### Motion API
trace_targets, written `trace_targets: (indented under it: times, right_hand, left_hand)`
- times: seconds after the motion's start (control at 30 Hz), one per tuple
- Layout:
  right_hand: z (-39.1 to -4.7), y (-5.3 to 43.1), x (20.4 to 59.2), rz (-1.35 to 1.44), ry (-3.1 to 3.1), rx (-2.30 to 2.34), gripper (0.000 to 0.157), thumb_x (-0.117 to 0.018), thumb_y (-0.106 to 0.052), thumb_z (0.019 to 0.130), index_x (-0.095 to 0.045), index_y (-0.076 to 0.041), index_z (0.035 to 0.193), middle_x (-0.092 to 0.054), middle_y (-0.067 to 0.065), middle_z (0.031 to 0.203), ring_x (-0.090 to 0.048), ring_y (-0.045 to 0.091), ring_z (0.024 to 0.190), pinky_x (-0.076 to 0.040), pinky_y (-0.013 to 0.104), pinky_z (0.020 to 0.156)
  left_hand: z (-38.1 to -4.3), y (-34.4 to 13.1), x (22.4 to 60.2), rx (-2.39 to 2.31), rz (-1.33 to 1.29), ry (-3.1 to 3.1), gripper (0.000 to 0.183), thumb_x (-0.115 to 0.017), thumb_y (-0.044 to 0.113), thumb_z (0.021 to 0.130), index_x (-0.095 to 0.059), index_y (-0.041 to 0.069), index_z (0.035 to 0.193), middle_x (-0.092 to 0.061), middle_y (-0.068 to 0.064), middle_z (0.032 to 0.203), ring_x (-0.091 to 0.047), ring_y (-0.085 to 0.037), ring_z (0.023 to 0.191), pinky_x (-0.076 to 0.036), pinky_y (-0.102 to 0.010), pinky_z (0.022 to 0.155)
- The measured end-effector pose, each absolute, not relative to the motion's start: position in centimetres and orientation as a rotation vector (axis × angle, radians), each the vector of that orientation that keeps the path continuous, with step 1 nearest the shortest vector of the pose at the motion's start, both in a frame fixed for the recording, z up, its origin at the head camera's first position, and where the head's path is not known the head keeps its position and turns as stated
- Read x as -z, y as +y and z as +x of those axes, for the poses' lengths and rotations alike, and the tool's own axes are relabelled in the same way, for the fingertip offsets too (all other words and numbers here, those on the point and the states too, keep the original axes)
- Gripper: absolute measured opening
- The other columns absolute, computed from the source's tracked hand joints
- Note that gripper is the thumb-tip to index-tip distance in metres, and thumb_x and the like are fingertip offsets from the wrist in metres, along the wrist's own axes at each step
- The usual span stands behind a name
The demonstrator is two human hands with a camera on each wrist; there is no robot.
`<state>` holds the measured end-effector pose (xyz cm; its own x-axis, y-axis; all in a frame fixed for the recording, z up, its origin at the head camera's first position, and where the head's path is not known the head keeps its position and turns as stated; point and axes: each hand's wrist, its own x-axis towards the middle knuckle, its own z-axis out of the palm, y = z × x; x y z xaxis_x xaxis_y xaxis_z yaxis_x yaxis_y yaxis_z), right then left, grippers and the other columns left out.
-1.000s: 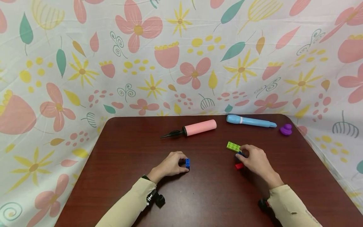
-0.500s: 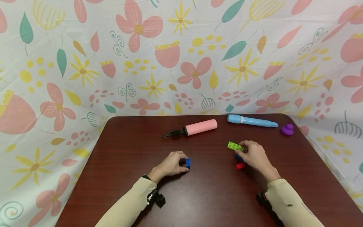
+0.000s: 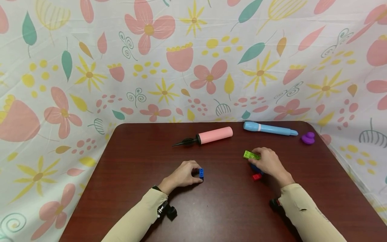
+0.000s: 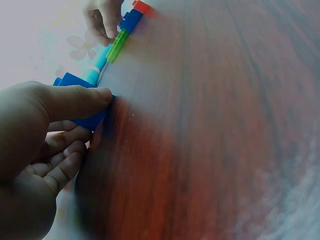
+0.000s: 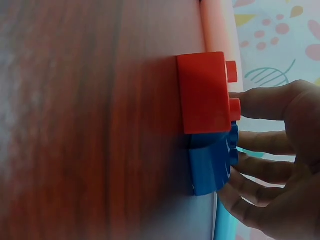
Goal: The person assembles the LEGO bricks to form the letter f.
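A small blue building brick (image 3: 201, 173) is pinched between the thumb and fingers of the left hand (image 3: 182, 174) at mid-table; the left wrist view shows the thumb across that brick (image 4: 75, 80). Farther right, the right hand (image 3: 269, 164) reaches over a lime green building brick (image 3: 250, 155), thumb at its near side and fingers at its far side, covering its right end. Below that hand sit a dark blue curved brick (image 5: 210, 167) and a red brick (image 5: 205, 95), close together on the table, studs visible on both.
At the back of the brown table (image 3: 139, 151) lie a pink hand pump (image 3: 215, 135) with a black tip and a light blue tube-shaped object (image 3: 270, 128). A purple knob-shaped object (image 3: 308, 138) stands at the back right. A floral cloth (image 3: 181, 67) hangs behind.
The right hand has moved away from me and slightly left, from over the dark blue brick to the green brick. The left hand has stayed in place on its blue brick.
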<state>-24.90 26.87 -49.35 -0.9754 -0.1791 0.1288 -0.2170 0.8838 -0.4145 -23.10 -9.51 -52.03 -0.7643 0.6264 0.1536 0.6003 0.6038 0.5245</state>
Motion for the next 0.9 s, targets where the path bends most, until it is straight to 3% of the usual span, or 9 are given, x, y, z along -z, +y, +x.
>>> trace_targets:
  times: [0.63, 0.9]
  right_hand:
    - [-25.89, 26.46, 48.96, 0.340, -3.056, -0.628, 0.030, -0.074, -0.014, 0.084, -0.070, 0.002, 0.109, -0.067, 0.024, 0.106, -0.060, 0.036, 0.091, -0.048, 0.053, 0.080]
    - [-25.87, 26.59, 48.89, 0.387, -3.016, -0.641, 0.029, -0.073, -0.014, 0.085, -0.070, 0.002, 0.110, -0.065, 0.025, 0.111, -0.058, 0.041, 0.099, -0.046, 0.057, 0.085]
  left_hand:
    - [-23.03, -9.70, 51.96, -0.915, 1.044, 2.753, 0.030, -0.083, 0.030, 0.078, -0.073, 0.015, 0.102, -0.066, 0.007, 0.097, -0.057, -0.005, 0.086, -0.047, -0.018, 0.075]
    - [-23.36, -9.67, 52.24, -0.914, 1.050, 2.756, 0.030, -0.083, 0.030, 0.077, -0.073, 0.016, 0.101, -0.065, 0.007, 0.095, -0.056, -0.004, 0.084, -0.047, -0.017, 0.074]
